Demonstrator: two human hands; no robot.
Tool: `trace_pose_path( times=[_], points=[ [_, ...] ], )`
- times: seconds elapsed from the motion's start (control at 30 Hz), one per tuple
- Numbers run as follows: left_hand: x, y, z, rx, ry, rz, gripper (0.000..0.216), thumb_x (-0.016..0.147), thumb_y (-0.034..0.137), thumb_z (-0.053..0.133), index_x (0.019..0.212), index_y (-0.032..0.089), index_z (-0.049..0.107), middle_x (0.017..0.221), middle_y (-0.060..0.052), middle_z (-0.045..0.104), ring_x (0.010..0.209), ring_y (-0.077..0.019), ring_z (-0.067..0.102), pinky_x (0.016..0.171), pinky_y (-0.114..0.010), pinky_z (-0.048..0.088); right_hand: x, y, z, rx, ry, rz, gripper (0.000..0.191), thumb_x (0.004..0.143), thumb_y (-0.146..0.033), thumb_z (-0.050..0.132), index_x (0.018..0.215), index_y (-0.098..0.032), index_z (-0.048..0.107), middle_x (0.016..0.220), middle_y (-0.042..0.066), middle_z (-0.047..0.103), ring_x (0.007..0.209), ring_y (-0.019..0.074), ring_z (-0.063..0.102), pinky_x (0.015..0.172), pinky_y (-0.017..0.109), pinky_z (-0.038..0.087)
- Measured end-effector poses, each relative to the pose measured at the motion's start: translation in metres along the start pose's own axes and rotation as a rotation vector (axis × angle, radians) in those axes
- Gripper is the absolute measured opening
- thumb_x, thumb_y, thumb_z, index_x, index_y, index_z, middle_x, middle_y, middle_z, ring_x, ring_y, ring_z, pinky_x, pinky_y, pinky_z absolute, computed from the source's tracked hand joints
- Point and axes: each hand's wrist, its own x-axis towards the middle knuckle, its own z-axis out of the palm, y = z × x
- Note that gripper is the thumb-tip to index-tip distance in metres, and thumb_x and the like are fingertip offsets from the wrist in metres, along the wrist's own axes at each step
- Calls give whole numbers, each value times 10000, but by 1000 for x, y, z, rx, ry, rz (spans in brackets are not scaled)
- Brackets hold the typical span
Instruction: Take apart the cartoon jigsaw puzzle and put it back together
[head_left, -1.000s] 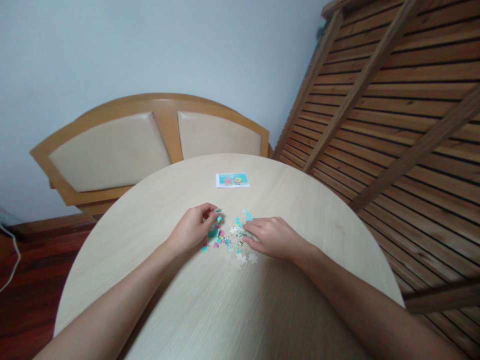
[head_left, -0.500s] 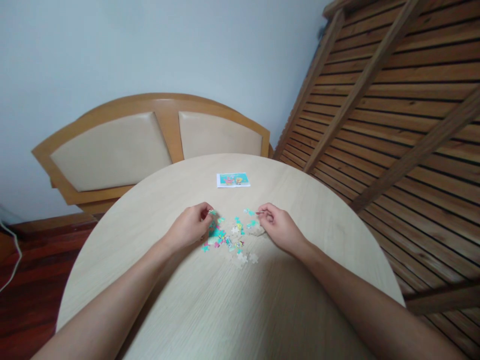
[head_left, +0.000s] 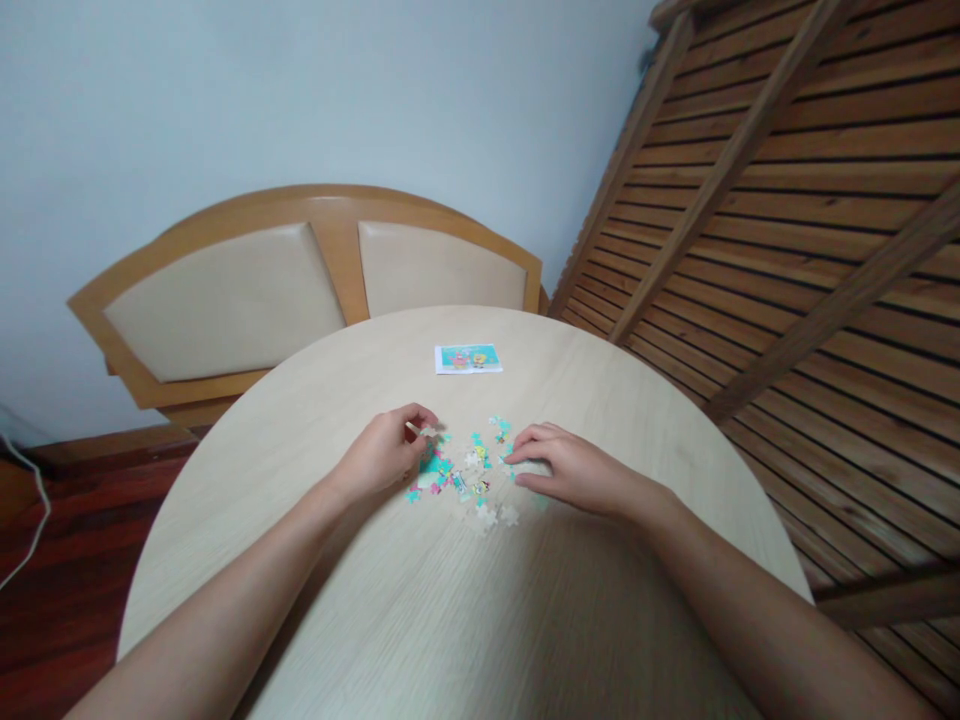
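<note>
Round pale wood-grain table (head_left: pixel 420 620), scattered jigsaw pieces (head_left: pixel 459 482) near its middle, picture card (head_left: pixel 469 359) beyond them.

Puzzle pieces (head_left: pixel 460 481) on table (head_left: pixel 450 620), card (head_left: pixel 469 359) behind.

I see a pale, wood-grained table (head_left: pixel 360 620). On it: jigsaw pieces (head_left: pixel 458 481) teal, pink, yellow, white; card (head_left: pixel 469 358) teal with pink and yellow figures. Behind it: cream panels (head_left: pixel 225 300), tan frame (head_left: pixel 334 250), pale blue wall (head_left: pixel 337 90). Right of it: brown slats (head_left: pixel 795 220), dark-striped.
</note>
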Motion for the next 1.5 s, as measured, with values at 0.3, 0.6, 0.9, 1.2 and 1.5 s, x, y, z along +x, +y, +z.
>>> trace_pose_path(
  times=[0.3, 0.6, 0.9, 1.2, 1.5],
  points=[
    [-1, 4, 3, -32, -5, 10, 222, 921, 295, 532, 1050, 176, 667, 829, -50, 707, 695, -169, 617, 633, -296, 450, 8, -5, 13, -148, 90, -2, 253, 964, -187, 525, 1067, -204, 755, 1055, 73, 772, 1003, 226, 702, 924, 365, 533],
    [0, 0, 7, -38, 2, 29, 232, 952, 387, 518, 930, 181, 623, 787, -44, 680, 672, -169, 600, 619, -289, 445, 15, -6, 29, -120, 183, -5, 476, 933, -352, 624, 1379, -185, 606, 1388, 127, 643, 1296, 292, 558, 1094, 481, 441],
    [-10, 5, -7, 254, -100, 42, 426, 821, 459, 690, 1150, 189, 665, 1115, -112, 663, 927, -249, 649, 814, -362, 504, 21, -8, 33, -74, 99, -66, 403, 886, -355, 676, 1264, -216, 683, 1333, 115, 656, 1323, 293, 533, 1132, 481, 411],
    [-14, 6, -13, 346, -273, 76, 501, 738, 466, 756, 1129, 165, 670, 1141, -145, 631, 1027, -288, 602, 902, -375, 483, 20, -5, 29, -46, 76, -51, 353, 903, -332, 673, 1235, -213, 692, 1330, 106, 667, 1354, 301, 509, 1147, 493, 395],
    [-13, 12, -11, 201, -348, 99, 256, 814, 340, 660, 1020, 187, 664, 842, -34, 682, 711, -185, 594, 635, -272, 426, 19, -7, 26, -105, 105, -26, 356, 895, -446, 724, 1171, -222, 724, 1101, 94, 675, 1075, 257, 619, 968, 417, 491]
  ],
)
